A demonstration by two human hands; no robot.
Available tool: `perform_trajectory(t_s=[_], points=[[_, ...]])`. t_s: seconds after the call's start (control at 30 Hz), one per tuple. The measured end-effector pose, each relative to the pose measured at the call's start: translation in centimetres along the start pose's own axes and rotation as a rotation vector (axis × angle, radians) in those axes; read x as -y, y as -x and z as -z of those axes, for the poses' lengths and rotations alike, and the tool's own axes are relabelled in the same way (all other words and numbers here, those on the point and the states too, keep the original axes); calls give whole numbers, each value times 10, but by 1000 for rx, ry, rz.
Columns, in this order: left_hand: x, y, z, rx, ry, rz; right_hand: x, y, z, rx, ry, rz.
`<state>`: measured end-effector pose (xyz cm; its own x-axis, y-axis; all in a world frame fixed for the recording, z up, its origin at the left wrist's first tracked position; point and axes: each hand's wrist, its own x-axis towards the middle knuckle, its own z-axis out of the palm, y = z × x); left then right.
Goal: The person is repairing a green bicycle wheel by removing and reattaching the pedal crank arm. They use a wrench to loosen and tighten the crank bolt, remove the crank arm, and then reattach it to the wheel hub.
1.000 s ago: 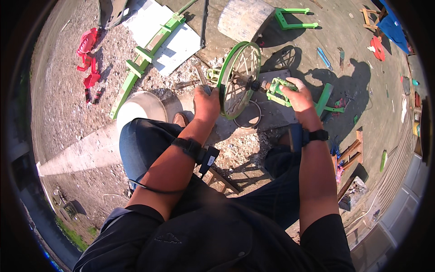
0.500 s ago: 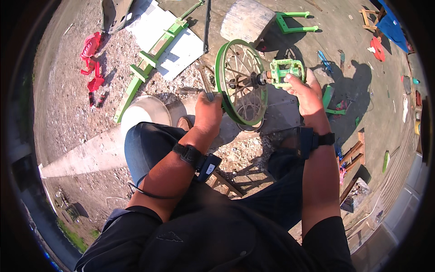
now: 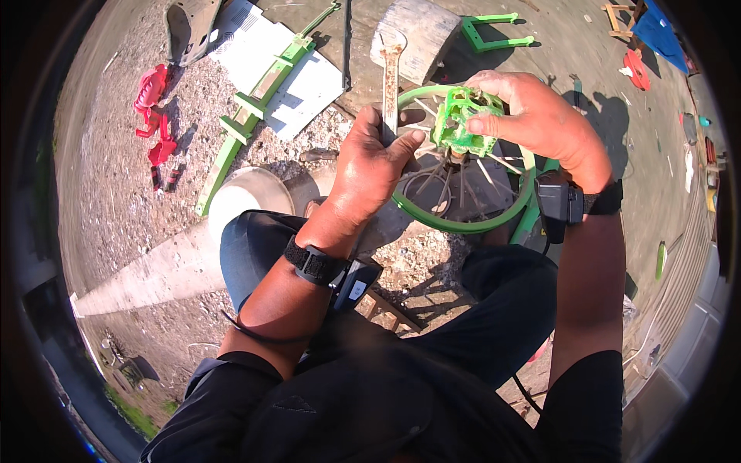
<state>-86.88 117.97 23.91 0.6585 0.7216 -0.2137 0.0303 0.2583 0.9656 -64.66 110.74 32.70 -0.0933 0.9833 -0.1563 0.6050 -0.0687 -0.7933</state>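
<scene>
My left hand is closed around a rusty open-end wrench, which stands up from the fist with its jaw pointing away from me. A green bicycle pedal is gripped in my right hand, thumb across its near face and fingers over the far side. Below the pedal is a small spoked wheel with a green rim, tilted so that its face looks up at me. The pedal sits over the hub, at the end of its axle. My left fingertips are close to the rim; whether they touch it is hidden.
A long green frame bar lies partly on white sheets at the far left, beside red plastic parts. Ahead are a cut log and a green fork. A pale rounded block stands by my left knee.
The wheel has tipped from nearly upright to face up and shifted right. My right hand has moved up and over the pedal. The wrench has swung upright in my left hand.
</scene>
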Motion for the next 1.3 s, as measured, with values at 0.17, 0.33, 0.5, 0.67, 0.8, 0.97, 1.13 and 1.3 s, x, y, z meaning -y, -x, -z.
perform_trajectory(t_s=[0.17,0.33,0.5,0.67,0.8,0.97,1.13,1.3], points=[[7,1,-17,141,58,77,-4,-14,-10,176,160,-34],[17,-10,-16,56,92,102,-12,-28,-27,-5,231,-85],[25,-19,6,-27,216,134,-42,-4,-45,-495,187,-262],[27,-21,10,-73,259,126,-135,31,-110,-625,7,-553],[29,-21,12,-106,212,81,-149,38,-111,-658,-1303,-837],[30,-20,16,-173,285,122,-123,32,-116,-777,-1358,-651],[30,-17,8,-195,463,222,-100,31,-70,-816,-1110,-565],[59,-24,-5,-252,439,457,-145,28,-65,-795,-982,-654]])
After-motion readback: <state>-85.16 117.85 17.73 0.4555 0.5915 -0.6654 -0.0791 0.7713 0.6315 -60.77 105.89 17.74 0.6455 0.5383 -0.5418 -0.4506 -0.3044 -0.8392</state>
